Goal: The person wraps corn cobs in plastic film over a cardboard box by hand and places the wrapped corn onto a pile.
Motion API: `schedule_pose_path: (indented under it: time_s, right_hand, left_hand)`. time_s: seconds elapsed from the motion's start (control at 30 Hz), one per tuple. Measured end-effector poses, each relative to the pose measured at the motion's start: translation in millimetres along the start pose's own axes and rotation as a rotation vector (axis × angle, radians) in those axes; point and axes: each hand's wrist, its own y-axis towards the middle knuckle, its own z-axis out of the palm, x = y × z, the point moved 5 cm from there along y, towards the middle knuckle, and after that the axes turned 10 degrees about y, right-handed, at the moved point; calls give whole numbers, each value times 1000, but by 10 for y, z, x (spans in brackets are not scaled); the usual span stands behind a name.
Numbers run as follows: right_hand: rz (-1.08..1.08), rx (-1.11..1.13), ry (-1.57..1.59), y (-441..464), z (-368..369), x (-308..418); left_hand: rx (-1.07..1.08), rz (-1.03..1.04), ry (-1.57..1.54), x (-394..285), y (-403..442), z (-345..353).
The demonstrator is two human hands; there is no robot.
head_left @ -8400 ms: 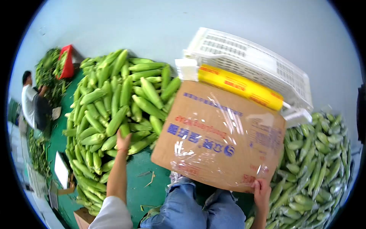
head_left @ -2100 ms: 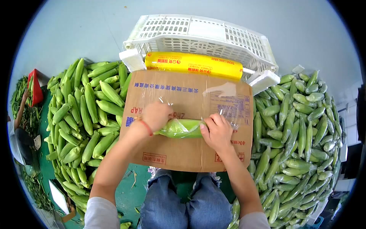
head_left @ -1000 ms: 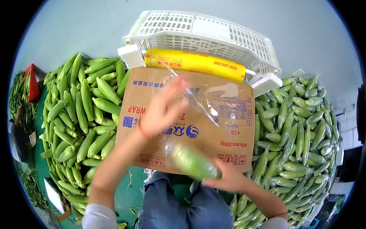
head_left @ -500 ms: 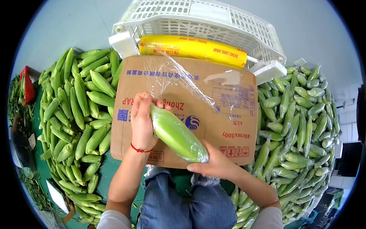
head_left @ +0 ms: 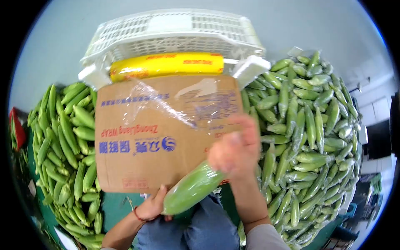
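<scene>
A green husked ear of corn [head_left: 192,189] with shiny clear film on it lies slantwise above my knees, across the near edge of the carton. My left hand [head_left: 153,204] grips its lower left end, thumb on top and the other fingers mostly hidden underneath. At the upper right end is my right hand [head_left: 235,152], smeared by motion; its fingers look curled closed around that tip, which they cover. Beneath the corn, the brown cardboard carton [head_left: 137,166] carries blue and red print, and loose clear film [head_left: 166,106] lies over its top.
Behind the carton, a yellow roll of wrap [head_left: 166,66] rests on a rod before a white plastic crate [head_left: 171,23]. Unwrapped ears of corn [head_left: 66,141] are heaped on the left. On the right rises a large pile of film-wrapped ears [head_left: 308,166].
The ear of corn has swung round: its right end now points up and away. My left hand has come down toward my lap, and my right hand has risen. The view has shifted right.
</scene>
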Motion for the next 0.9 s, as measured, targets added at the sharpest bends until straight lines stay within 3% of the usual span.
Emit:
schedule_pose_path:
  time_s: [0.03, 0.07, 0.13, 0.17, 0.2, 0.27, 0.37, 0.47, 0.53, 0.57, 0.67, 0.73, 0.8, 0.83, 0.87, 0.9]
  right_hand:
    - [91, -24, -19, -2, -4, -101]
    - [183, -47, -37, -11, -6, -201]
    - [166, -75, 44, 57, 46, -302]
    - [57, -68, 88, 142, 110, -275]
    - [-50, -58, 134, 195, 168, -203]
    - [-92, -108, -150, -19, 102, -214]
    - [38, -164, -456, -633, -321, -453]
    - [244, -500, 211, -932, -714, -24]
    - [90, -832, 98, -740, -1193, 420]
    - [105, -858, 6, -554, -1572, 586]
    - [-3, -757, -248, -31, -2811, 840]
    - [-220, -837, -421, 115, -2560, 912]
    - [-102, -598, -905, 150, -1709, 630]
    - [75, -532, -557, 130, -1394, 284]
    - [103, -92, -1285, -2, -1152, 114]
    - [72, 94, -1529, 51, -958, -37]
  left_hand:
    - [72, 60, -116, -16, -11, 9]
    - [105, 235, -39, -165, 10, 15]
    - [161, 587, 92, -511, 16, 46]
    - [188, 489, 97, -700, 39, 45]
    - [93, 561, 86, -874, 69, 61]
    - [-97, 689, 65, -1157, 113, 177]
    - [-502, 975, 1132, -1719, 201, 231]
    - [-577, 862, 1382, -1590, 311, 383]
    - [-654, 769, 1388, -1357, 237, 250]
    - [-704, 725, 1377, -1206, 240, 149]
    - [-888, 689, 1410, -958, 130, -117]
    - [-1001, 649, 1496, -823, 19, -376]
    - [-1116, 618, 1380, -769, -83, -743]
    - [-1154, 575, 1327, -797, -118, -945]
    - [-1190, 534, 1273, -844, -133, -1140]
    - [-1224, 537, 1293, -951, -109, -1293]
